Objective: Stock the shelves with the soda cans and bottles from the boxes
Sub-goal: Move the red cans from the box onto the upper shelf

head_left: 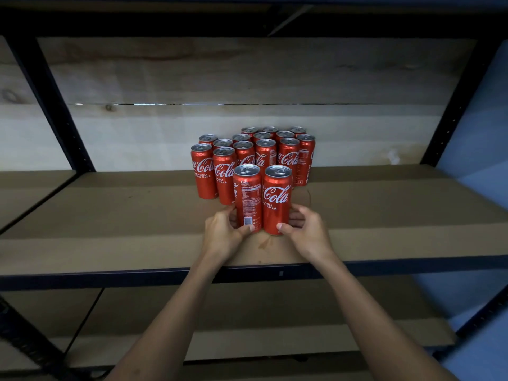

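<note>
Two tall red cola cans stand side by side on the brown shelf board (110,215). My left hand (222,232) is wrapped around the base of the left can (247,196), whose label text faces me. My right hand (305,229) grips the base of the right can (277,199), which shows the white logo. Both cans are upright and touch each other. Right behind them stands a cluster of several more red cans (255,152) in rows toward the wooden back wall.
Dark metal uprights (49,105) frame the shelf at left and right (453,114). The shelf's dark front rail (110,279) runs under my forearms. A lower brown shelf (247,325) lies below. A blue wall (481,133) is at the right.
</note>
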